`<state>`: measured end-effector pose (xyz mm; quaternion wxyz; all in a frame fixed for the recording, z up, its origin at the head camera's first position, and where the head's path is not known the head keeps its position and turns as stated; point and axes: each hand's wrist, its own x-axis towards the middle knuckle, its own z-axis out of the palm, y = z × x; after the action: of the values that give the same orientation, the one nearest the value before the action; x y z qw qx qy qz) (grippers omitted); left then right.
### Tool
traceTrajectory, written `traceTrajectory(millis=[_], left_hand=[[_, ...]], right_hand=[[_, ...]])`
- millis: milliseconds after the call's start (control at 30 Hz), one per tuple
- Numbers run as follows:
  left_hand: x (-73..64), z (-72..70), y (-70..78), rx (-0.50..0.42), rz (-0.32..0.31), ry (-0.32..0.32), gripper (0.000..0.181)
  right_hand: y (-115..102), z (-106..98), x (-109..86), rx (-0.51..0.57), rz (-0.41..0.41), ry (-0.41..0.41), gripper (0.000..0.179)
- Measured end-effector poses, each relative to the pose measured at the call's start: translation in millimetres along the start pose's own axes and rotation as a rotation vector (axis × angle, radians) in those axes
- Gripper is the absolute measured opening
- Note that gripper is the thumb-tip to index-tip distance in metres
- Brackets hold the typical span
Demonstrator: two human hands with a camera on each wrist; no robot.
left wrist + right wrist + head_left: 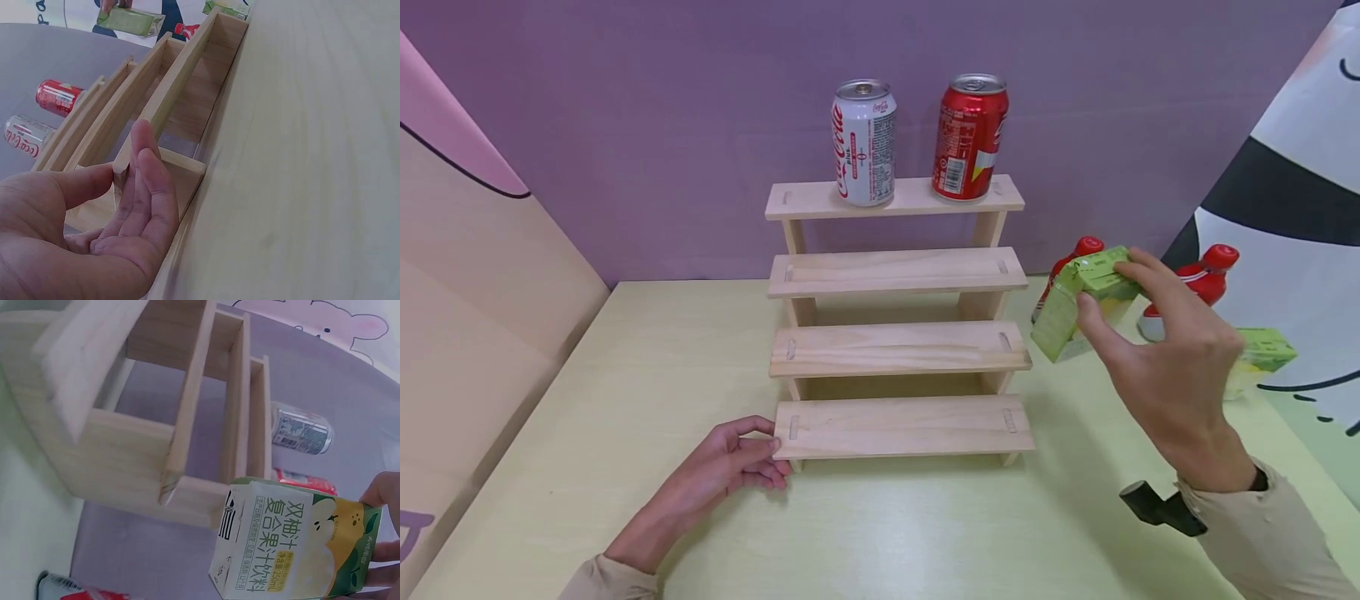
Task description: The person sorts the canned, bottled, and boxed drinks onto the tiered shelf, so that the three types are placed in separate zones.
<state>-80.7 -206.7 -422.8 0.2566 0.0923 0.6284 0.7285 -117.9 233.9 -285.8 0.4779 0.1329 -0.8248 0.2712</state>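
Note:
To the right of a four-step wooden rack (902, 350), my right hand (1180, 375) grips a green juice carton (1063, 325) near its top, tilted and held up in the air. Its printed front, with yellow fruit, faces the right wrist view, where the carton (294, 540) overlaps the rack's side. My left hand (730, 458) pinches the left end of the lowest step (902, 427), thumb on top and fingers beneath. A white cola can (865, 146) and a red cola can (972, 137) stand upright on the top step.
Behind the held carton are a red-capped bottle (1086, 246) and, further right, another red-capped bottle (1210, 275). A second green carton (1266, 350) stands at the table's right side. A purple wall (700, 125) rises behind the rack, and a pale panel (475, 292) borders the left.

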Motion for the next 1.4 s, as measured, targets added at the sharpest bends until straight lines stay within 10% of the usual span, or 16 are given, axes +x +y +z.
traceTrajectory(millis=[1400], left_hand=[[0.4,-0.2,-0.2,-0.003,0.005,-0.002,0.027]], right_hand=[[-96,97,51.2,0.274,-0.266,0.016,0.038]])
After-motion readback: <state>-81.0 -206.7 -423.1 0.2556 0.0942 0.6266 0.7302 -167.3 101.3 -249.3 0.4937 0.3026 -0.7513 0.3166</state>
